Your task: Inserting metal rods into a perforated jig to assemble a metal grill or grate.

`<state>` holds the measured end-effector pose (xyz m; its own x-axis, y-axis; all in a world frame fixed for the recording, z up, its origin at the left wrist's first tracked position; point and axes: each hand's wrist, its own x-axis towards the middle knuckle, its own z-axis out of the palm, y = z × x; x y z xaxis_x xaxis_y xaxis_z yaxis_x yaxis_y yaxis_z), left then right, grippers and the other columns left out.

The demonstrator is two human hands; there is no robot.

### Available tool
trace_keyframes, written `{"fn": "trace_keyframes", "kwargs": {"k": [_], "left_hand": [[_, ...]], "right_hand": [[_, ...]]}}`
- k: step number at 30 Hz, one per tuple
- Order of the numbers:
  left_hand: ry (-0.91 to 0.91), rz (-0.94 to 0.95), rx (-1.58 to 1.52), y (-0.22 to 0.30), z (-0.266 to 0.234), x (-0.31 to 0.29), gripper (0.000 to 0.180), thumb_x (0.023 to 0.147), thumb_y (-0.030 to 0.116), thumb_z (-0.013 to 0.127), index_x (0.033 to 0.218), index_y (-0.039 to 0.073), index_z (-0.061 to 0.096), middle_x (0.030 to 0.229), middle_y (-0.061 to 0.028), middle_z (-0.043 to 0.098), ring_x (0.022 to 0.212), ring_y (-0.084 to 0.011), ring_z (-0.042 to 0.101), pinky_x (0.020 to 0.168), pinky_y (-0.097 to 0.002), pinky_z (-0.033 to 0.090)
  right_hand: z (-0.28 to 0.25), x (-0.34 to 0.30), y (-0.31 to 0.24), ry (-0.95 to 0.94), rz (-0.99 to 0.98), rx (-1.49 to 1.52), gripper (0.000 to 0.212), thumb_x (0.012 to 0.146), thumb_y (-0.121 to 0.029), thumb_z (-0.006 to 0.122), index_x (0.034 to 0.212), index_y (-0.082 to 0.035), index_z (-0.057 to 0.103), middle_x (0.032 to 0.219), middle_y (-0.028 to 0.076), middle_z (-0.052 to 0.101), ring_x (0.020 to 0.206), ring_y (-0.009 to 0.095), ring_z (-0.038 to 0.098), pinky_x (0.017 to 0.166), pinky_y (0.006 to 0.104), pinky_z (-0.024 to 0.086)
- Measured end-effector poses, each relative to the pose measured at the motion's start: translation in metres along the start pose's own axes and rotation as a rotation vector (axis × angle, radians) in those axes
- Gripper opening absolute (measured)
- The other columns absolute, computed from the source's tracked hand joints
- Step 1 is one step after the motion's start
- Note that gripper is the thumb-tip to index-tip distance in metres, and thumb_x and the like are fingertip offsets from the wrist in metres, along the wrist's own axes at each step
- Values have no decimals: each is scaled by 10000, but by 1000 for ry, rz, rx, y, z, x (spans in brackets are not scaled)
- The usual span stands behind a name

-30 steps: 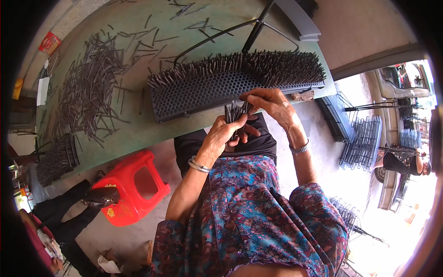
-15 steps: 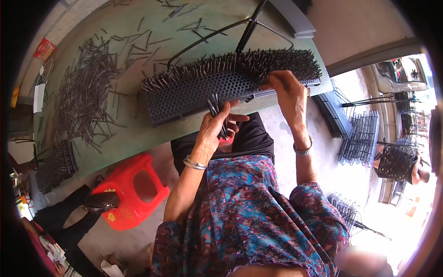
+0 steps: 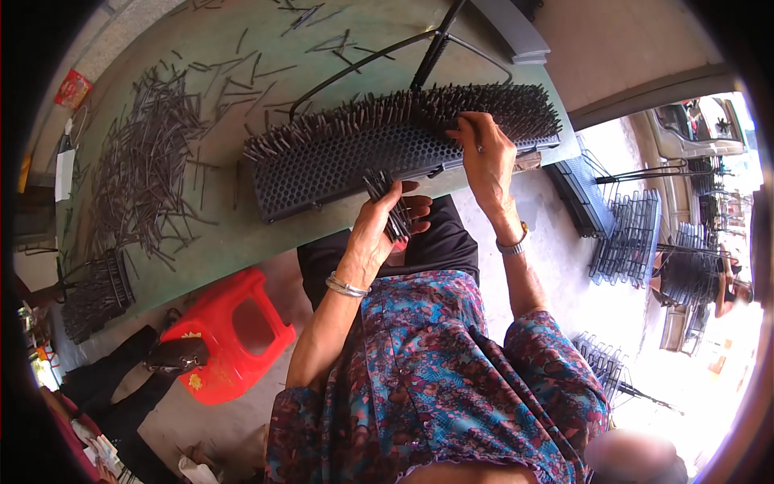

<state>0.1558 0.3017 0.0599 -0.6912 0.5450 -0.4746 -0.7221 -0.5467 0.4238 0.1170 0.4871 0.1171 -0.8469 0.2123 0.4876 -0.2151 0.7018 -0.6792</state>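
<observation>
My left hand (image 3: 372,226) is clasping a bundle of dark rods (image 3: 377,187), probably for easy reach near the perforated rack (image 3: 322,179) lying on the worktop (image 3: 234,242), while my right fingers (image 3: 467,135) are bending over its holes, their grip unclear.

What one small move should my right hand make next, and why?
Perhaps guide your right hand to a bare hole in the perforated panel: it's at the edge of the standing sticks, open holes lie nearby, and your left hand holds a stick bundle. Whether the right pinches one is unclear.
</observation>
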Motion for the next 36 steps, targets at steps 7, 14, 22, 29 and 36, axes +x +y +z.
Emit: {"fn": "trace_keyframes", "kwargs": {"k": [7,14,22,29,36], "left_hand": [[82,89,-107,-5,4,-2,291,967,246,551,1118,-2,551,932,-192,660,823,-250,667,725,-415,578],[123,145,-83,-8,4,-8,264,972,199,532,1132,-9,565,903,-169,661,807,-243,670,730,-416,585],[145,131,-100,-13,8,-8,239,982,199,518,1109,0,560,928,-177,666,733,-200,643,667,-359,580],[138,143,-29,-13,8,-9,242,961,238,579,1063,19,563,879,-106,619,606,-93,424,506,-232,352],[118,164,6,-9,17,-14,266,954,253,596,1083,21,574,875,-98,616,601,-66,397,498,-210,323]], "right_hand": [[-10,7,4,-124,-55,-93,91,917,-31,574,993,-1,614,818,125,676,763,190,714,614,270,519],[-12,12,6,-182,-52,-94,90,919,-31,569,993,-2,612,800,130,668,747,192,709,605,276,515],[-1,13,3,-151,-78,-61,70,890,-27,578,956,-17,599,805,151,651,694,270,679,591,346,515],[-9,19,7,-258,4,-143,107,905,-42,586,995,7,616,852,141,669,728,206,701,604,291,514],[2,16,7,-170,-199,-273,89,832,-159,657,899,-103,676,844,85,592,780,299,617,678,398,498]]}}
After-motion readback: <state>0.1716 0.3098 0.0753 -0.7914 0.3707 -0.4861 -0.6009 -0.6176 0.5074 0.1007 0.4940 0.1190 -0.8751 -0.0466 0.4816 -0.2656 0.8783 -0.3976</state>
